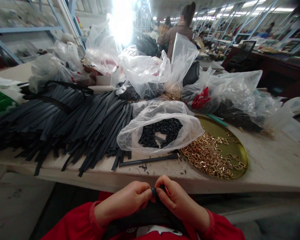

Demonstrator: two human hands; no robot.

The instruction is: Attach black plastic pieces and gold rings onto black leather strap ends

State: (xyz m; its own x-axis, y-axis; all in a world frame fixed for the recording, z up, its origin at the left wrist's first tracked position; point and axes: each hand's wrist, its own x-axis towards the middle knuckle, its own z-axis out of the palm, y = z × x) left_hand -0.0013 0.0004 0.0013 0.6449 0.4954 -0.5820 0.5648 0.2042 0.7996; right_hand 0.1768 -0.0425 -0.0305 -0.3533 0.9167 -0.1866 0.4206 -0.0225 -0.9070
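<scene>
My left hand (126,200) and my right hand (176,200) meet just below the table's front edge, in front of my red sleeves. Both are closed in a pinch around a small black ring (153,191), with a black strap (150,213) running down from it toward my lap. On the table just ahead lies an open clear bag of small black rings (162,131). A single black strap (148,160) lies in front of that bag. To the right sits a round gold tray (236,146) holding several gold buckles (210,156).
A large heap of black straps (65,123) covers the table's left half. Clear plastic bags (145,71) with dark parts and red pieces crowd the back. A person in a brown coat (176,33) stands beyond. Blue metal shelving (5,36) lines the left side.
</scene>
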